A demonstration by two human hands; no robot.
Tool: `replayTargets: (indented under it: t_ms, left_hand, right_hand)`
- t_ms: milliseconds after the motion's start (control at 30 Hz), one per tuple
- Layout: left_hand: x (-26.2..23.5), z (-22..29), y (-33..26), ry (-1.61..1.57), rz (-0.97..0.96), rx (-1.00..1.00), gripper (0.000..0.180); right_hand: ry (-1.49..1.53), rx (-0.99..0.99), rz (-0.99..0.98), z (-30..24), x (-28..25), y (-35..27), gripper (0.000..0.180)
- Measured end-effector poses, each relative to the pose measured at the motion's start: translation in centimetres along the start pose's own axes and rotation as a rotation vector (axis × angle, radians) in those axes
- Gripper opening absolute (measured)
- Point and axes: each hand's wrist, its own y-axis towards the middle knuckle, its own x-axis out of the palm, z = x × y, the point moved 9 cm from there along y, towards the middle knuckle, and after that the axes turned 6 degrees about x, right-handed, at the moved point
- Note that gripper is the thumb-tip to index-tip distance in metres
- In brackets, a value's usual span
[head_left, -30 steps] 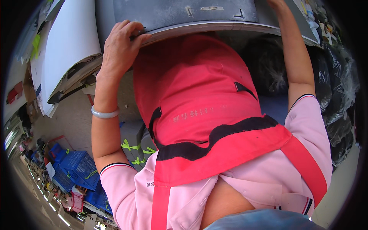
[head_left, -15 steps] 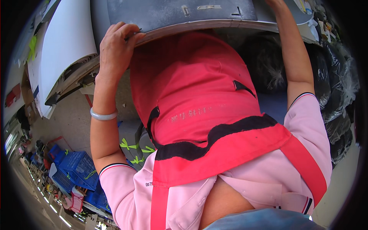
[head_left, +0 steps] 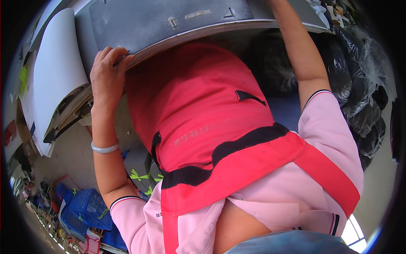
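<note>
A large grey panel is seen across the top of the view, its pale edge curving over a red apron worn over a pink shirt. The left hand is set at the panel's lower left edge, the fingers curled over the rim and closed on it. A pale bangle is worn on the left wrist. The right forearm is raised to the panel's upper right; the right hand is cut off by the frame, so its grip cannot be told. White sheets are stacked just left of the panel. Dark plastic bags are noted at right, blue crates on the floor at lower left.
</note>
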Motion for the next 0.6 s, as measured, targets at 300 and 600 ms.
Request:
replayTargets:
  t_ms: [300, 600]
  left_hand:
    - [-0.3, -0.1, 0.3, 0.005, -0.057, -0.005, 0.019]
    - [5.6, 7.1, 9.9, -0.018, 0.065, 0.257, 0.020]
  right_hand:
    - [-0.037, -0.033, 0.054, -0.3, 0.1, 0.0, 0.035]
    - [-0.163, -0.080, 0.071, 0.5, -0.3, -0.2, 0.032]
